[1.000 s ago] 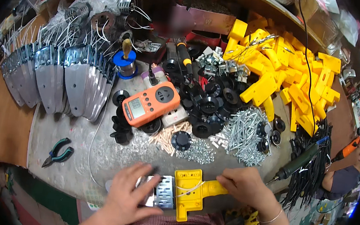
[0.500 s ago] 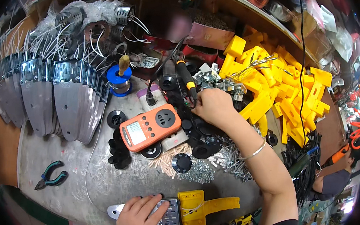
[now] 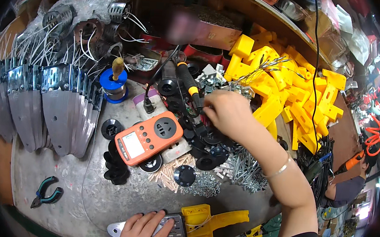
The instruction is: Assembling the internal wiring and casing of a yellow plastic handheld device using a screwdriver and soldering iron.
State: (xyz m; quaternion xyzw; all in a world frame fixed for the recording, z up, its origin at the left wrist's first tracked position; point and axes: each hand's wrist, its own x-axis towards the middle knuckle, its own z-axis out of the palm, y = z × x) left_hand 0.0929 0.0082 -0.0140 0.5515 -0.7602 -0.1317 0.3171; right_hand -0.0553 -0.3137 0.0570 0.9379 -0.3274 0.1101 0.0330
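Observation:
My left hand (image 3: pixel 146 232) lies with spread fingers over a slotted metal plate (image 3: pixel 175 230) near the front edge. The plate's rounded end (image 3: pixel 114 229) sticks out to the left. At its right end sits a yellow plastic handle half (image 3: pixel 196 227), with a thin pale wire across it. My right hand (image 3: pixel 227 112) reaches into black plastic parts and cables in the middle, its fingers curled and pressed together. What they pinch, if anything, is hidden. Just left of those fingers leans a black-and-yellow handled tool (image 3: pixel 187 82), its lower end among the cables.
An orange plug-in meter (image 3: pixel 147 137) lies on the table, with screws (image 3: pixel 249 169) and nuts (image 3: pixel 202 183) nearby. Yellow handle parts (image 3: pixel 292 87) pile up at right. Grey metal blades (image 3: pixel 64 112) stand at left, beside a blue solder spool (image 3: pixel 113 87). Pliers (image 3: pixel 47 192) lie front left.
The view has shifted slightly, so the table things appear further left. My right hand is a little further right relative to the black parts. My left hand stays on the metal plate.

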